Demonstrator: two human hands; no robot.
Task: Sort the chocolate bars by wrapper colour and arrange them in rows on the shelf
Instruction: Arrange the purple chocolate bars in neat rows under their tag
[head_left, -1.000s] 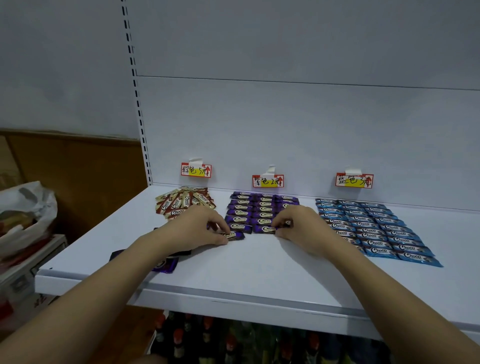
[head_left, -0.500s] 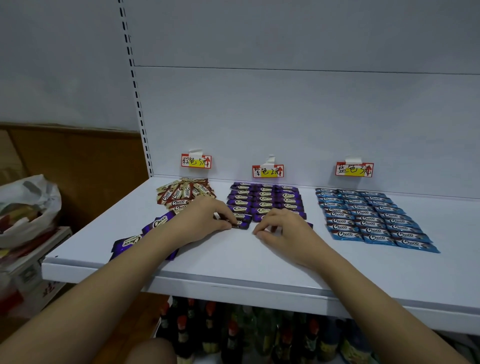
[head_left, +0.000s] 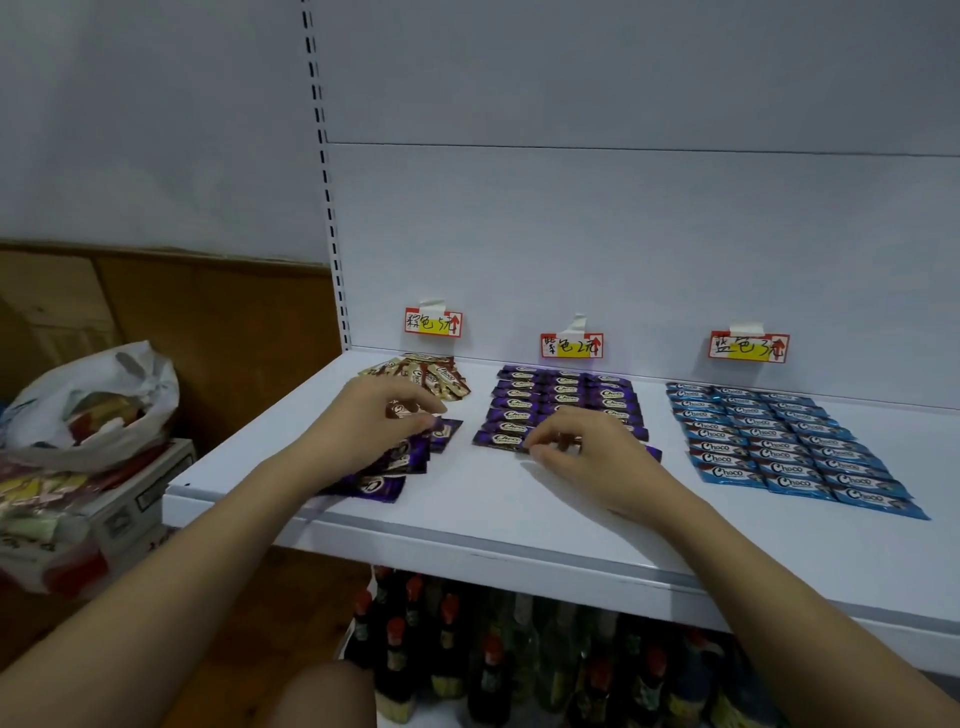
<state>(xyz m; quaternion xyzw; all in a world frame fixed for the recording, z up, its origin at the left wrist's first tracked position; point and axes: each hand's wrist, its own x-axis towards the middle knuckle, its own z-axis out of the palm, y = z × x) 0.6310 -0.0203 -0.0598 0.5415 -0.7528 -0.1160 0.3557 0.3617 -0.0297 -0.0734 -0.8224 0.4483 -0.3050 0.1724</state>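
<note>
Reaching over the loose purple bars (head_left: 400, 457) on the shelf (head_left: 498, 514), the left hand (head_left: 369, 421) pinches one. The right hand (head_left: 582, 452) fingers curl on the front bar of the purple rows (head_left: 563, 402). A bump could mess the neat rows, and the brown pile (head_left: 431, 376) sits close by.

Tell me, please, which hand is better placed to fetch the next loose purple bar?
Probably the left hand: it rests on the loose purple bars, while the right hand is at the purple rows.
</note>
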